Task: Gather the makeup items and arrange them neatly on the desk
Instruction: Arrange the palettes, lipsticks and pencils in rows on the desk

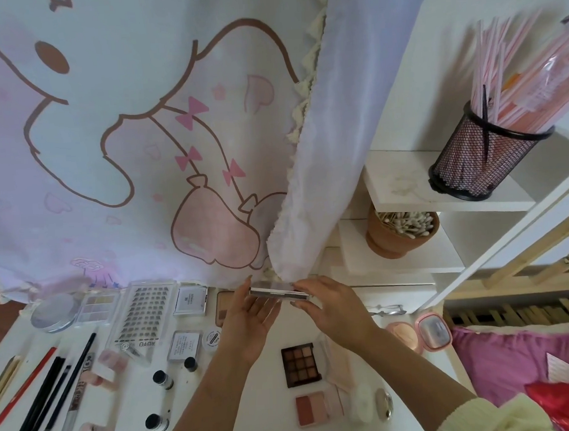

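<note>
A flat silver compact (277, 292) is held edge-on above the back of the white desk (261, 385), between my left hand (248, 318) and my right hand (333, 307), fingers pinching its two ends. Beneath my left hand lies a beige palette (222, 307), partly hidden. To the left sit a lash tray (146, 314), a pale eyeshadow palette (96, 307), a round compact (54, 311) and a white square box (189, 301). A brown nine-pan palette (301, 364) and a pink blush duo (313, 409) lie near my forearms.
Pencils and brushes (52, 388) lie in a row at the left, with small black-capped jars (161, 378) beside them. A cartoon curtain (143, 140) hangs behind the desk. Shelves at the right hold a terracotta pot of cotton swabs (401, 229) and a mesh cup (479, 154).
</note>
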The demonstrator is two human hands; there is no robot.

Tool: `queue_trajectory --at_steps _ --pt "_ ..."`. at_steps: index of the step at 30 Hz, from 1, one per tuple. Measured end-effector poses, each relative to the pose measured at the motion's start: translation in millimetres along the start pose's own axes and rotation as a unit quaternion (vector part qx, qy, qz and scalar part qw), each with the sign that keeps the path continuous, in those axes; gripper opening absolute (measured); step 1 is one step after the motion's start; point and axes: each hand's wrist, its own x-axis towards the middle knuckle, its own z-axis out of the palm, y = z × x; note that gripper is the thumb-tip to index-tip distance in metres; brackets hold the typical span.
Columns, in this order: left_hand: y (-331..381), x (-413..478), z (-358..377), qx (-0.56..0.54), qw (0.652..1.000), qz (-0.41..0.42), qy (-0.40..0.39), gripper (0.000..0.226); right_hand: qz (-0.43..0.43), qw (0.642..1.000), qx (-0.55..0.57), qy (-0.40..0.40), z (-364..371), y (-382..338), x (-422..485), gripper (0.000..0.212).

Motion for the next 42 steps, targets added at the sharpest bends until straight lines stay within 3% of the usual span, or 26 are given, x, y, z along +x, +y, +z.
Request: queue_trajectory --at_steps 3,7,13,17,22,28,33,42 --pt "3 3 -2 -0.001 1.000 0.000 0.022 0.013 -0.027 0.999 -0.015 0.011 2 4 -2 0.027" --pt "6 7 -2 0.036 0.998 -0.006 0.046 0.013 -0.055 0.997 -0.044 0.005 2 8 -6 0.030" --pt "11 3 -3 0.038 0.999 -0.009 0.020 0.016 0.052 0.997 0.009 -0.058 -5 15 -1 0.056" --pt "9 1 -3 0.043 0.999 0.001 -0.009 0.016 0.017 0.998 -0.026 -0.047 -1 17 -5 0.042" --pt "7 -3 0 0.099 0.993 0.014 -0.068 0.046 0.037 0.999 0.035 -0.013 -1 5 -4 0.033" --pt "7 -1 -2 0.093 0.992 0.031 -0.080 0.036 0.060 0.992 0.059 -0.096 -12 -8 0 0.030" --pt "8 -3 -1 0.123 0.989 0.028 -0.080 0.059 0.119 0.968 0.185 -0.120 -24 -19 10 0.028" --pt "8 -9 1 0.178 0.978 0.026 -0.101 0.031 0.125 0.963 0.185 -0.150 -24 -23 16 0.016"
